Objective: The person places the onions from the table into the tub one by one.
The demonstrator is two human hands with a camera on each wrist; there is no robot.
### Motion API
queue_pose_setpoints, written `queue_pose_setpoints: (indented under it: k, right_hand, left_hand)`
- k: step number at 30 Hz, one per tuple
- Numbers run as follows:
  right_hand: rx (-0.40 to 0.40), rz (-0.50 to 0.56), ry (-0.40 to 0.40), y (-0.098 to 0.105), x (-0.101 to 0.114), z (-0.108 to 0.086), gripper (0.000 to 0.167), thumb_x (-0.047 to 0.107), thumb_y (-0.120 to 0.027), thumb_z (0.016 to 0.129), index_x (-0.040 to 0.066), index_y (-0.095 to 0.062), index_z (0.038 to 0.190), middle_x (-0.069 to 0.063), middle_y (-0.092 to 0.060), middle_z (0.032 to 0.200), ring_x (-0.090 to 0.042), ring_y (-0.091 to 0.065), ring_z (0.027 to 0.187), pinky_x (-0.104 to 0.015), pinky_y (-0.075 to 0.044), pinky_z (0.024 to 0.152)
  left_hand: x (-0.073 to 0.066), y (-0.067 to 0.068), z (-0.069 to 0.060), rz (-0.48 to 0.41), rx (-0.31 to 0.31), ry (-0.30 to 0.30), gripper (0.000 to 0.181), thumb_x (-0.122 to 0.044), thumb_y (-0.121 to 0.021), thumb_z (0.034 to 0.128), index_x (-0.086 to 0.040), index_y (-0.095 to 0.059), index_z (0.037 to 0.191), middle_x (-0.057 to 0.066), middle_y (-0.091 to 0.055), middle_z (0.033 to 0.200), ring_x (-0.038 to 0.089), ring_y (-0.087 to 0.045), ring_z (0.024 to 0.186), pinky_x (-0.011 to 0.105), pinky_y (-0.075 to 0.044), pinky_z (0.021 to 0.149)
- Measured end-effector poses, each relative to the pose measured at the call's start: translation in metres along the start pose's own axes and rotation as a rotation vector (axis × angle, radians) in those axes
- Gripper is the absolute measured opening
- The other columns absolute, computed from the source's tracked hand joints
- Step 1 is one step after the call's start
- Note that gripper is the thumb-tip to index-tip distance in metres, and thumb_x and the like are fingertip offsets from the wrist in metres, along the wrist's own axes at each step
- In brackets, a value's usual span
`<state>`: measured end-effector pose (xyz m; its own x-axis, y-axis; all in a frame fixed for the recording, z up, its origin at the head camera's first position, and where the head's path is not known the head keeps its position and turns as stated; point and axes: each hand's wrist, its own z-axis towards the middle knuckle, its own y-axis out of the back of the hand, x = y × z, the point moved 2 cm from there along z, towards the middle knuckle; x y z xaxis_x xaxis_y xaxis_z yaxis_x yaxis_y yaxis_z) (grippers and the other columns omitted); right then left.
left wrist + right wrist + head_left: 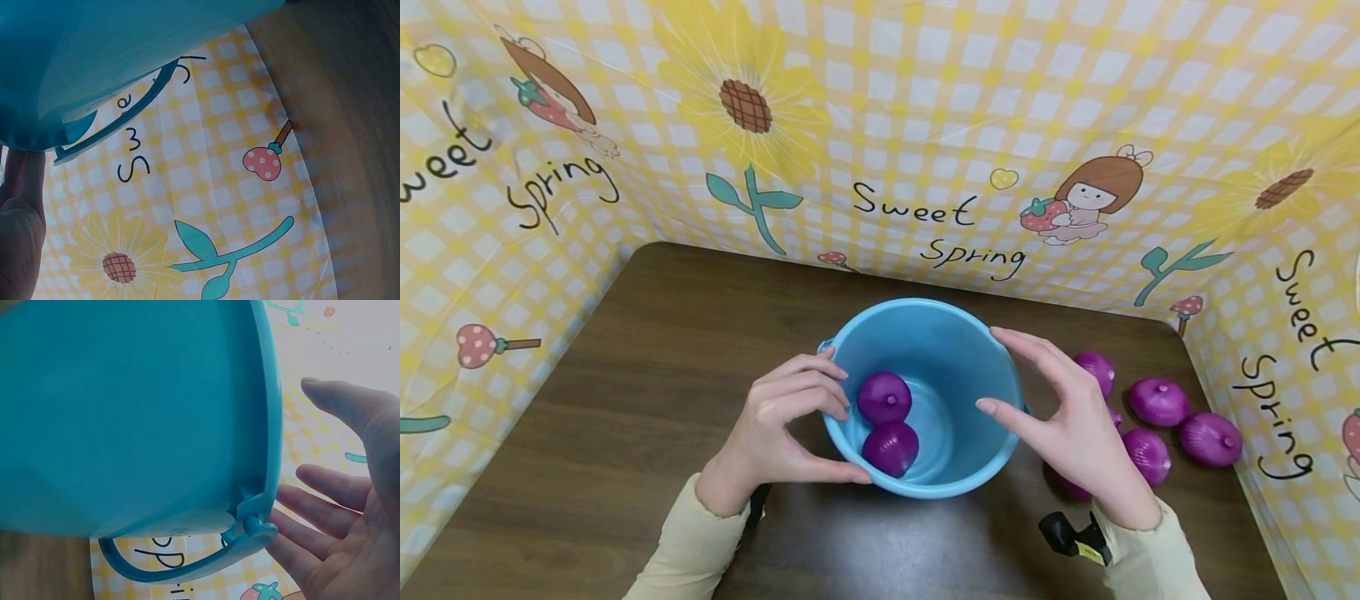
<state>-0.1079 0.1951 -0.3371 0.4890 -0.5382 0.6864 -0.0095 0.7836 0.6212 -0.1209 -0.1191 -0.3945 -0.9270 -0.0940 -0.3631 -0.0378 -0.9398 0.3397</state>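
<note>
A light-blue bucket (973, 367) stands between both hands, with two purple onions (887, 421) inside at its left. My left hand (778, 421) grips the left rim, fingers bent over the edge and thumb along the near side. Spread wide at the right rim is my right hand (1078, 417); in the right wrist view the fingertips of this hand (350, 531) touch the rim beside the handle joint, the thumb apart from the bucket (137, 425). In the left wrist view the left hand (22, 219) is at the rim of the bucket (150, 31), only partly seen.
Several more purple onions (1159, 402) lie on the brown table (625, 375) right of the bucket, some partly hidden by the right hand. The bucket's handle (187, 572) hangs on its far side. A yellow-checked cloth (880, 125) walls the table at the back and sides.
</note>
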Motion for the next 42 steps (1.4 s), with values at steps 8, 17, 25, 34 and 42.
queue_pose_setpoints:
  k: [8,17,25,34,42]
  right_hand:
    - [-0.036,0.000,-0.010,0.005,0.001,-0.001,0.075,0.007,-0.089,0.079,0.024,-0.057,0.145,0.009,-0.057,0.142,-0.016,-0.055,0.128,-0.027,-0.045,0.108]
    - [-0.061,0.065,-0.029,0.011,-0.002,-0.001,0.074,-0.002,-0.086,0.079,0.020,-0.059,0.144,0.006,-0.058,0.142,-0.019,-0.054,0.130,-0.031,-0.044,0.110]
    - [-0.103,0.076,-0.044,0.017,-0.004,-0.003,0.071,-0.006,-0.084,0.081,0.016,-0.059,0.143,0.002,-0.059,0.140,-0.023,-0.056,0.129,-0.029,-0.045,0.109]
    - [-0.123,0.083,-0.069,0.024,-0.007,-0.007,0.070,-0.008,-0.082,0.082,0.017,-0.059,0.143,0.000,-0.059,0.140,-0.022,-0.056,0.129,-0.028,-0.044,0.109]
    - [-0.145,0.066,-0.081,0.032,-0.011,-0.010,0.068,-0.010,-0.081,0.081,0.013,-0.060,0.142,-0.005,-0.059,0.140,-0.021,-0.057,0.128,-0.025,-0.044,0.107]
  left_hand:
    - [0.000,0.000,0.000,-0.006,0.001,0.008,0.055,-0.053,-0.096,0.0622,-0.009,-0.068,0.080,0.001,-0.068,0.082,0.029,-0.065,0.094,0.058,-0.047,0.104]
    - [0.000,0.000,0.000,-0.004,0.000,0.009,0.055,-0.054,-0.096,0.0625,-0.009,-0.068,0.080,0.002,-0.069,0.082,0.029,-0.065,0.093,0.059,-0.047,0.103]
    - [0.000,0.000,0.000,-0.002,-0.004,-0.003,0.056,-0.053,-0.096,0.0621,-0.009,-0.067,0.080,0.002,-0.068,0.081,0.029,-0.065,0.093,0.059,-0.048,0.102]
    - [0.000,0.000,0.000,0.002,-0.001,0.002,0.057,-0.054,-0.096,0.0623,-0.008,-0.068,0.079,0.001,-0.069,0.081,0.029,-0.065,0.093,0.058,-0.048,0.103]
    - [0.000,0.000,0.000,-0.005,0.000,0.006,0.055,-0.053,-0.096,0.0626,-0.009,-0.068,0.080,0.001,-0.068,0.082,0.029,-0.065,0.093,0.058,-0.047,0.103]
